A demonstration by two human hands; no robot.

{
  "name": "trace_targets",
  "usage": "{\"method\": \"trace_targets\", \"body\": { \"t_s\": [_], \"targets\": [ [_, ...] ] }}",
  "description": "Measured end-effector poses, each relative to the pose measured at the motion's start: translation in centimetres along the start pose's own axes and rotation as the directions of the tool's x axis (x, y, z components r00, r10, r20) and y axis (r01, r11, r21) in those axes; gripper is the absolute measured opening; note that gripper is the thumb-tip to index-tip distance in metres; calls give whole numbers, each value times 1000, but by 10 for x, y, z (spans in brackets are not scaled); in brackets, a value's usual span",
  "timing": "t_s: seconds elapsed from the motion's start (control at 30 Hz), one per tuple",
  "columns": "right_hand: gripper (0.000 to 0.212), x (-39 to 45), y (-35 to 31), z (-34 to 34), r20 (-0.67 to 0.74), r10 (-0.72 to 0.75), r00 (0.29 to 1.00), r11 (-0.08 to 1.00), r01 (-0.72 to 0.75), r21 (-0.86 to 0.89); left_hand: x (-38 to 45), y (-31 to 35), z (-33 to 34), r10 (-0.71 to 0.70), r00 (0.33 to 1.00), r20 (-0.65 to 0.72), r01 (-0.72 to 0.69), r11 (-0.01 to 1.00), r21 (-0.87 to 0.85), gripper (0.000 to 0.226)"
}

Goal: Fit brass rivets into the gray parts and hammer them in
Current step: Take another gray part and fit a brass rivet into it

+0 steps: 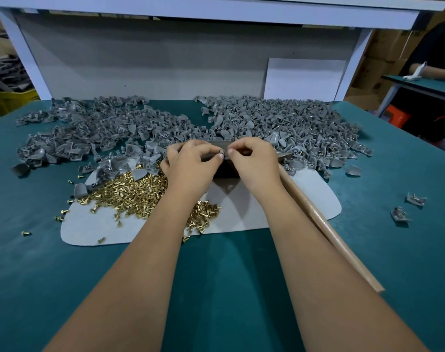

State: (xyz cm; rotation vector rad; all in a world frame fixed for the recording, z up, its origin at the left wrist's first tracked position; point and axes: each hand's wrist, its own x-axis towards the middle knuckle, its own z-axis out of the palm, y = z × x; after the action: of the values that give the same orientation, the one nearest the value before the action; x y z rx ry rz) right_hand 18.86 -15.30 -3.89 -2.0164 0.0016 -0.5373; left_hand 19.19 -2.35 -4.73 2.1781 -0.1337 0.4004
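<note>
My left hand (191,161) and my right hand (254,161) meet fingertip to fingertip over a dark metal block (226,171) at the middle of the table. Both pinch a small gray part (222,153) between them; whether a rivet is in it is hidden by the fingers. A heap of brass rivets (137,194) lies on a pale gray mat (241,212) just left of my left wrist. Large piles of gray parts (89,133) spread across the back of the table. A hammer's wooden handle (325,224) lies under my right forearm.
The green table (38,275) holds a second gray-part pile (305,128) at the back right and two stray parts (406,207) at the right. A yellow crate (10,100) stands off the left edge. Another person's arm (434,71) rests on a neighbouring bench.
</note>
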Motion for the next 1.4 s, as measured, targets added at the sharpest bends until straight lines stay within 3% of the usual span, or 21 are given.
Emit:
{"method": "trace_targets", "body": {
  "t_s": [0.1,0.27,0.63,0.7,0.87,1.07,1.4],
  "targets": [
    [13,1,1,1,-13,-17,1000,999,17,-33,0,1,-1,-7,1000,12,7,1000,3,6],
    [25,4,-5,6,-48,-49,998,969,36,-243,1,1,-1,-20,1000,7,20,1000,18,11],
    [14,4,-21,5,-19,-25,1000,861,12,-509,2,3,3,-15,1000,3,14,997,74,7],
    [14,3,-17,6,-25,-43,999,881,26,-472,1,2,2,-8,1000,6,8,998,69,7],
    [11,0,-3,2,17,-85,996,979,86,-186,2,1,0,-2,1000,1,2,998,55,5],
    [34,0,-5,-4,-68,113,991,980,-100,172,3,3,3,-30,1000,0,30,998,53,7],
    [30,-1,-6,-4,-52,106,993,973,-93,209,4,4,2,-76,997,30,77,997,-5,8]
  ]
}}
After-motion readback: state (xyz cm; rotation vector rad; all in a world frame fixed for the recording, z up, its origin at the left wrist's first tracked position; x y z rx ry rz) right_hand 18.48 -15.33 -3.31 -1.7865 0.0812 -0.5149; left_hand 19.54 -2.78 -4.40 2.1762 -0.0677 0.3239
